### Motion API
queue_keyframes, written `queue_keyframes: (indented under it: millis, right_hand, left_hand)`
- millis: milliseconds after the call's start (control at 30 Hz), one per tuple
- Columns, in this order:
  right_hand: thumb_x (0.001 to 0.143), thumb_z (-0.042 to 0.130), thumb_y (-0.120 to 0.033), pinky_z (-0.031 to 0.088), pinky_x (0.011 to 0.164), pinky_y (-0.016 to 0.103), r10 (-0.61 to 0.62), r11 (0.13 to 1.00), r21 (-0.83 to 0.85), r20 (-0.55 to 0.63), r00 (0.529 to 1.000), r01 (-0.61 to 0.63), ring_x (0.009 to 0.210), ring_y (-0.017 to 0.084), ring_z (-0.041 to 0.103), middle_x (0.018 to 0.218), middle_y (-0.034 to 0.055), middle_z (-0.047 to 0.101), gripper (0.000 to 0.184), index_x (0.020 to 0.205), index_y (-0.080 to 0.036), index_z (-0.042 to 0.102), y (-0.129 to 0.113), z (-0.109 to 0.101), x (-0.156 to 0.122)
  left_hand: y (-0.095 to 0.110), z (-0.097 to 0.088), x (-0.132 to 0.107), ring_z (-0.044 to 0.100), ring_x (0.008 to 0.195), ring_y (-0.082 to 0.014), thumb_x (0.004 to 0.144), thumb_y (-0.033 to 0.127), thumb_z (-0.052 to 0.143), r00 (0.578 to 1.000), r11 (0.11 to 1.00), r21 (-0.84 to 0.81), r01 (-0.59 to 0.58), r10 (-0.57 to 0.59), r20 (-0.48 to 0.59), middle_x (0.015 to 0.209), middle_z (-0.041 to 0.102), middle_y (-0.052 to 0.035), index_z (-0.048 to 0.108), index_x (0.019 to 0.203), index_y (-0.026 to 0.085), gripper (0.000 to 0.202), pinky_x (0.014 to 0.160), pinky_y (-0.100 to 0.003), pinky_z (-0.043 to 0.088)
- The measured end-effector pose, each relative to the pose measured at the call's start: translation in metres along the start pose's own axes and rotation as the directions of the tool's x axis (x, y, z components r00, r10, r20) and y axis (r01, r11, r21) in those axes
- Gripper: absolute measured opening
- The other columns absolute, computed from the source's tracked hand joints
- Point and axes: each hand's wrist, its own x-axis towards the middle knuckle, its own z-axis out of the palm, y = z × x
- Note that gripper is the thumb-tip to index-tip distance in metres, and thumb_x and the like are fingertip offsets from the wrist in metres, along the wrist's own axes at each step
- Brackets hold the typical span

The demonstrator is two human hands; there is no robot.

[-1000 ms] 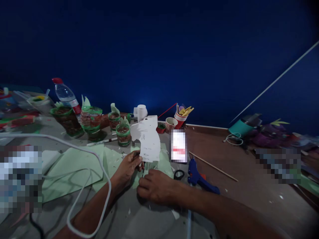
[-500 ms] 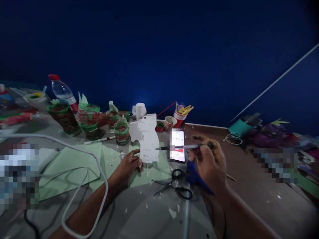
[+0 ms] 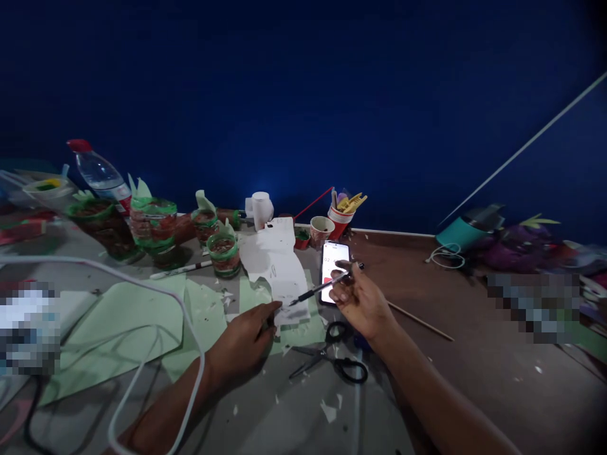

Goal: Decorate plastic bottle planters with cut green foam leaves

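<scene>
My right hand [image 3: 364, 302] grips a pen [image 3: 308, 294] between thumb and fingers, its tip pointing left, close to a sheet of white paper [image 3: 287, 275]. My left hand [image 3: 251, 332] is closed at the near left edge of this sheet, pinching it. Small marks show on the paper, which has an irregular cut outline and lies partly over green paper [image 3: 315, 322]. Behind the pen, partly hidden by my right fingers, a phone [image 3: 327, 296] glows with a lit screen. Black-handled scissors [image 3: 351, 373] lie with blades apart between my forearms.
Green-rimmed brown pots [image 3: 224, 256], a marker [image 3: 180, 270] and a water bottle [image 3: 102, 174] stand or lie to the left. A white cable [image 3: 202, 354] loops over my left forearm. Further back are a paper cup [image 3: 321, 229] and a red cup [image 3: 339, 221]. A wooden stick [image 3: 422, 321] lies right.
My right hand has moved left and brought the pen tip lower, nearer my left fingers. The white paper and my left hand have shifted slightly towards me. The wooden stick shows more fully.
</scene>
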Motion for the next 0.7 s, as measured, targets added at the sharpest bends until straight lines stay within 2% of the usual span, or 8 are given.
queue_keyframes:
  millis: [100,200,267,367,433,500,600,700]
  right_hand:
    - [0.077,0.064,-0.053,0.038,0.042,0.021,0.058,0.997,-0.038,-0.055,0.997,-0.060,0.032,0.004,0.036,0.056,-0.0037,0.061,0.034,0.083,-0.019,0.064,0.007,-0.008,0.005]
    - [0.076,0.063,-0.056,0.035,0.039,0.021,0.124,0.990,-0.050,-0.106,0.987,-0.130,0.030,0.004,0.029,0.046,-0.0053,0.056,0.038,0.078,-0.018,0.063,0.012,-0.015,0.009]
    - [0.074,0.068,-0.051,0.041,0.046,0.023,0.140,0.990,-0.003,-0.070,0.988,-0.141,0.037,0.007,0.041,0.052,-0.0040,0.059,0.032,0.079,-0.020,0.063,0.013,-0.017,0.009]
    - [0.065,0.078,-0.034,0.048,0.066,0.030,0.146,0.983,0.106,0.057,0.988,-0.151,0.063,0.013,0.057,0.070,-0.0026,0.064,0.025,0.080,-0.022,0.062,0.015,-0.018,0.006]
    - [0.061,0.079,-0.020,0.048,0.073,0.030,0.156,0.976,0.138,0.102,0.982,-0.169,0.068,0.012,0.056,0.069,-0.0042,0.061,0.023,0.076,-0.022,0.061,0.019,-0.019,0.005]
    - [0.062,0.076,-0.015,0.047,0.072,0.029,0.158,0.974,0.151,0.099,0.982,-0.172,0.059,0.010,0.052,0.061,-0.0064,0.054,0.021,0.069,-0.021,0.058,0.025,-0.021,0.005]
    - [0.068,0.073,-0.022,0.047,0.070,0.029,0.119,0.981,0.143,0.063,0.991,-0.127,0.050,0.009,0.047,0.051,-0.0082,0.047,0.017,0.064,-0.022,0.056,0.032,-0.022,0.005]
    - [0.073,0.069,-0.037,0.046,0.081,0.035,0.037,0.998,0.054,0.079,0.996,-0.042,0.064,0.015,0.058,0.061,-0.0037,0.060,0.017,0.083,-0.024,0.063,0.034,-0.018,0.003]
  left_hand:
    - [-0.003,0.003,0.000,0.063,0.094,-0.0237,0.086,0.021,0.043,0.997,0.993,0.095,-0.073,0.076,-0.028,0.104,0.067,-0.0113,0.056,0.122,0.015,0.039,0.084,-0.034,0.049]
    - [-0.009,0.005,0.002,0.061,0.096,-0.0245,0.087,0.023,0.046,0.990,0.981,0.158,-0.112,0.124,-0.070,0.102,0.067,-0.0121,0.057,0.119,0.015,0.036,0.087,-0.037,0.049]
    - [-0.011,0.007,0.003,0.059,0.100,-0.0254,0.085,0.025,0.051,0.983,0.971,0.194,-0.136,0.157,-0.098,0.106,0.065,-0.0126,0.059,0.116,0.015,0.034,0.089,-0.040,0.048]
    - [-0.011,0.008,0.005,0.053,0.109,-0.0284,0.080,0.028,0.060,0.975,0.954,0.257,-0.155,0.190,-0.115,0.115,0.060,-0.0133,0.059,0.115,0.016,0.037,0.093,-0.043,0.046]
    - [-0.011,0.009,0.005,0.047,0.116,-0.0308,0.078,0.029,0.062,0.973,0.941,0.294,-0.166,0.205,-0.107,0.121,0.056,-0.0136,0.058,0.116,0.016,0.040,0.096,-0.045,0.044]
    - [-0.011,0.012,0.005,0.041,0.122,-0.0323,0.078,0.030,0.063,0.971,0.930,0.321,-0.180,0.220,-0.092,0.127,0.053,-0.0134,0.058,0.116,0.016,0.041,0.100,-0.047,0.040]
    - [-0.012,0.014,0.004,0.034,0.128,-0.0324,0.079,0.031,0.061,0.969,0.920,0.344,-0.188,0.231,-0.086,0.132,0.048,-0.0123,0.057,0.116,0.018,0.040,0.104,-0.049,0.036]
    - [-0.015,0.015,0.004,0.030,0.131,-0.0327,0.080,0.031,0.061,0.970,0.913,0.361,-0.189,0.232,-0.079,0.136,0.045,-0.0122,0.057,0.117,0.019,0.040,0.106,-0.050,0.034]
